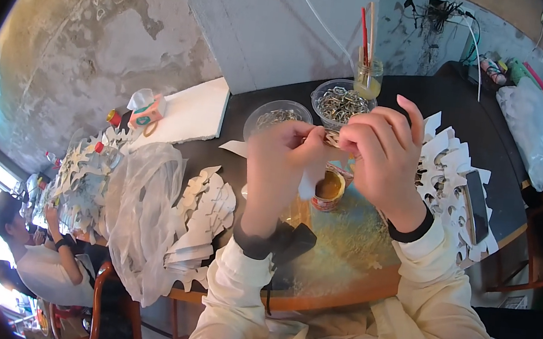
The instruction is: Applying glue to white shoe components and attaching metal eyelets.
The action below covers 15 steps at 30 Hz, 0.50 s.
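Over the middle of the dark table, my left hand (282, 164) and my right hand (384, 152) are raised close together. Both pinch at a small brownish piece (332, 137) between the fingertips, too covered to name. A pale strip (311, 179) hangs below the left fingers; whether it joins that piece I cannot tell. Under the hands stands a small open tub of amber paste (329, 185). Just beyond them are a clear round tub of metal buckles or rings (342, 104) and a similar tub (280, 114), partly hidden by my left hand.
Stacked white cut-out pieces lie at left (205, 212) and right (445, 164), with a dark phone-like slab (477, 205) on the right stack. A glass jar (368, 83) holds two sticks. Sheer white wrap (142, 215) drapes the table edge. Another person (49, 265) sits at left.
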### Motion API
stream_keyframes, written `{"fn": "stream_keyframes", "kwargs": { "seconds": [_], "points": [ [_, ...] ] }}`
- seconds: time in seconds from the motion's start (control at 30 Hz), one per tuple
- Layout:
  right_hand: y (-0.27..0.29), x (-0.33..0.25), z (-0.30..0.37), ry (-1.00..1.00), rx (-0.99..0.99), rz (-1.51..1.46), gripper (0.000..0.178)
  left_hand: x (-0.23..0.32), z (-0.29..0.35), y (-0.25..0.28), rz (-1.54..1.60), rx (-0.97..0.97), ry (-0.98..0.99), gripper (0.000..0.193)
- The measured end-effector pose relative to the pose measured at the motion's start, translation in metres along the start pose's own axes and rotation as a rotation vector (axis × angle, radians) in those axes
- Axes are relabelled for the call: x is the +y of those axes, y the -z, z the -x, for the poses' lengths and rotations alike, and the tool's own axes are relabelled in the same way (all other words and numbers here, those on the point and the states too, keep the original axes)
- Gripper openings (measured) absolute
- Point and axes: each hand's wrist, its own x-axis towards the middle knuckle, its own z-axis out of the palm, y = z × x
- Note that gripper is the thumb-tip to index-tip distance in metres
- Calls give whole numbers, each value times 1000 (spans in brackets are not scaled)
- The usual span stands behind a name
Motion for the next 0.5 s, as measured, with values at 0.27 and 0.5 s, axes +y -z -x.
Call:
{"fn": "stream_keyframes", "kwargs": {
  "seconds": [0.27,0.5],
  "points": [
    [4,7,3,46,70,-125,11,3,1,4,21,37,-43,14],
    [8,7,-2,-138,-72,-334,12,2,2,4,48,-27,-73,12]
  ]
}}
